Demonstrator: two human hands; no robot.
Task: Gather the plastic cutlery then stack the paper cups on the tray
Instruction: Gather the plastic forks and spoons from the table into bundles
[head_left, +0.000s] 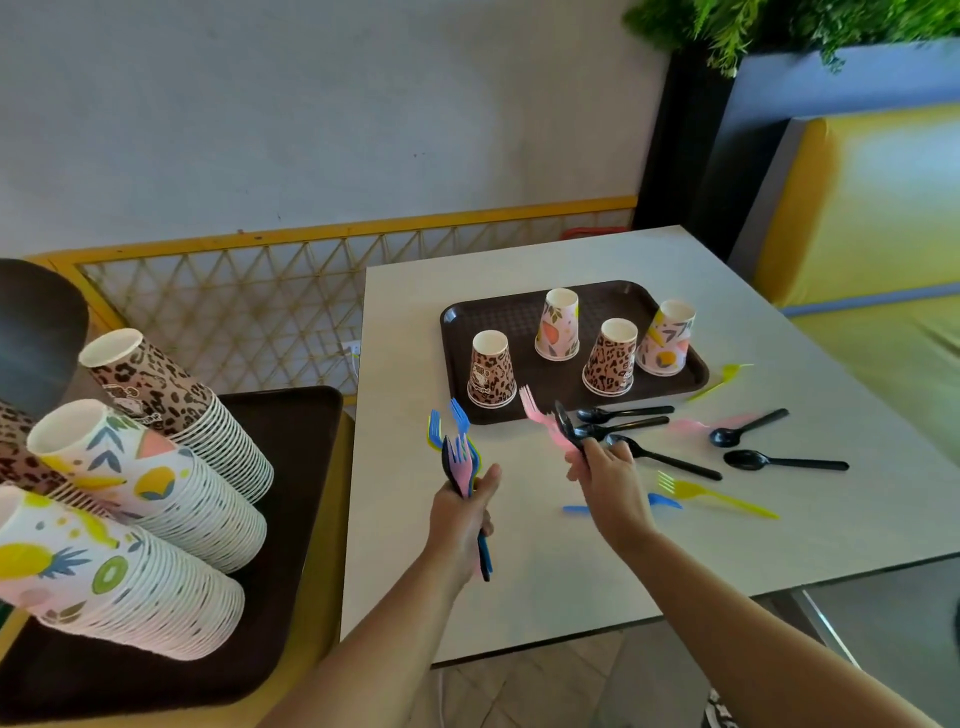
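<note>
The left hand (460, 512) is gripping a bundle of plastic cutlery (460, 457) upright, tines pointing up and away, while the right hand (605, 480) is pinching a pink fork (540, 418) and glossy black spoon (566, 426), heads angling up-left. Four patterned paper cups (491, 370) are sitting upside down on the textured brown tray (519, 312), loose spoons lying just beside it.

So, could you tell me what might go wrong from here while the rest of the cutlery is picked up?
1. The left hand grips an already splayed bundle of cutlery; adding more could let pieces slip out.
2. The right hand holds a pink fork and black spoon close to the leopard cup on the tray; a swing might topple it.
3. The yellow fork beside the tray could be overlooked.
</note>
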